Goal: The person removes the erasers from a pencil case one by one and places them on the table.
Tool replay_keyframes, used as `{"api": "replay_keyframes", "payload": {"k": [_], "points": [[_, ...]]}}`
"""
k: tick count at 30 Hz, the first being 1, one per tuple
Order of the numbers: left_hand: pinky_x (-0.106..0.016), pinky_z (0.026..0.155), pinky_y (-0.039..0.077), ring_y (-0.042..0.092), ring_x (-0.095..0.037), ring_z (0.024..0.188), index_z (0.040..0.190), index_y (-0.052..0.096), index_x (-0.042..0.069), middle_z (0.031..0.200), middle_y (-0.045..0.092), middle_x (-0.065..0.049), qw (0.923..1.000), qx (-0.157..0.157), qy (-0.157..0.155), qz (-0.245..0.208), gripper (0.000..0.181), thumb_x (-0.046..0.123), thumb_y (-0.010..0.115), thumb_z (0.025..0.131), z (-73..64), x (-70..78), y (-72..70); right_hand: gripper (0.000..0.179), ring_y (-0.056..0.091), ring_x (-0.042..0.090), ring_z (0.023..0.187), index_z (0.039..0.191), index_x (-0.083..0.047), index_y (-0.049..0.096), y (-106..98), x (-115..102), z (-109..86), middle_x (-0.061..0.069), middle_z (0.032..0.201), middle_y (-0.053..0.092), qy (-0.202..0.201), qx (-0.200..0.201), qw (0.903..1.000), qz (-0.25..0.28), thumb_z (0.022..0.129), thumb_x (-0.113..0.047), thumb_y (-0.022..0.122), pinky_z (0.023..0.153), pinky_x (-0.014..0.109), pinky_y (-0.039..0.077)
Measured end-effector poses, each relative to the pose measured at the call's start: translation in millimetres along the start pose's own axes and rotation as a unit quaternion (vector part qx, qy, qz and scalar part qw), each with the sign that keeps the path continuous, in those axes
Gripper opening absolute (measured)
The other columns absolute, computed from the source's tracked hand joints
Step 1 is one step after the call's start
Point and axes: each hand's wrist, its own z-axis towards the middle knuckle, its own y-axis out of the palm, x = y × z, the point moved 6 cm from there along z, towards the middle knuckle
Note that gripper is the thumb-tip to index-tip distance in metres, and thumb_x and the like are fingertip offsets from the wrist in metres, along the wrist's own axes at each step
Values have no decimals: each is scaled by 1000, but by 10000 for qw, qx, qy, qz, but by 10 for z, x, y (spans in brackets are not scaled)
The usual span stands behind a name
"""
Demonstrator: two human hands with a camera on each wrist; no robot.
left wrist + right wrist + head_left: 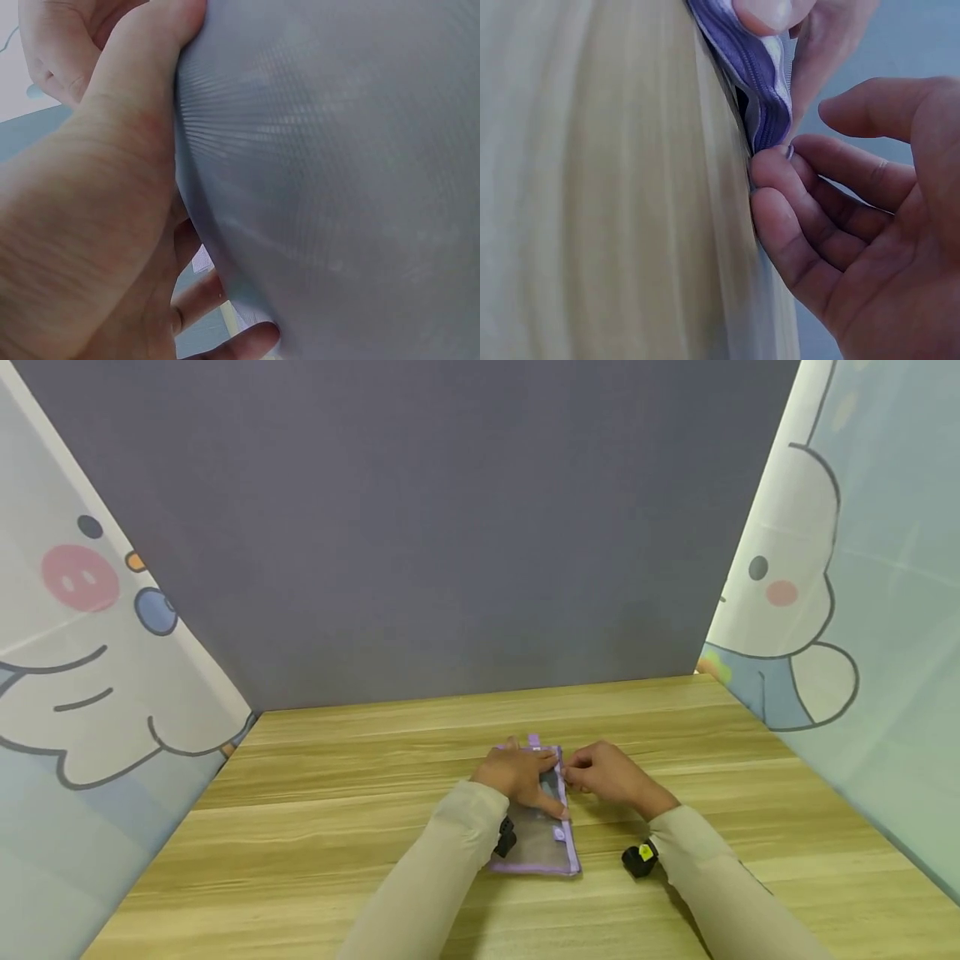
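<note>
A grey mesh zipper pouch (536, 847) with purple edging lies on the wooden table. Across its upper part, my left hand (517, 774) rests with fingers spread and the thumb along the right edge. Grey mesh (345, 180) fills most of the left wrist view beside that hand. My right hand (607, 772) is at the pouch's right edge, near the upper corner. In the right wrist view its curled fingertips (776, 214) hold the end of the purple zipper band (754, 71), with the thumb lifted apart. A left fingertip presses the band higher up.
The wooden table (337, 777) extends around the pouch to a dark grey panel (450, 543) at the back. Cartoon-printed curtains (112, 652) hang at both sides. A small black device (639, 860) sits at my right wrist.
</note>
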Motion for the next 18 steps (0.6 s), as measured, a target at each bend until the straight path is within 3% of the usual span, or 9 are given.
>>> {"api": "replay_keyframes", "payload": {"k": [5, 12, 18], "points": [[-43, 100, 45, 34, -36, 142, 157, 33, 37, 159, 26, 24, 10000, 51, 22, -5, 104, 87, 62, 70, 9, -10, -5, 15, 59, 11, 64, 93, -3, 76, -9, -42, -4, -2, 72, 66, -54, 79, 9999, -95, 95, -13, 66, 56, 28, 49], [-49, 108, 39, 25, -41, 146, 157, 31, 38, 160, 25, 24, 10000, -16, -48, -50, 104, 87, 61, 71, 15, -39, 27, 9, 58, 8, 70, 92, -2, 76, 4, -141, -43, -3, 81, 71, -664, 235, 9950, -714, 89, -5, 68, 64, 27, 50], [-48, 108, 38, 27, -39, 146, 157, 30, 39, 160, 24, 25, 10000, -67, -45, -45, 103, 86, 60, 72, 8, -19, 30, 9, 57, 8, 71, 93, -2, 76, 11, -135, -81, -2, 83, 71, -645, 336, 9938, -840, 89, -1, 68, 65, 27, 50]]}}
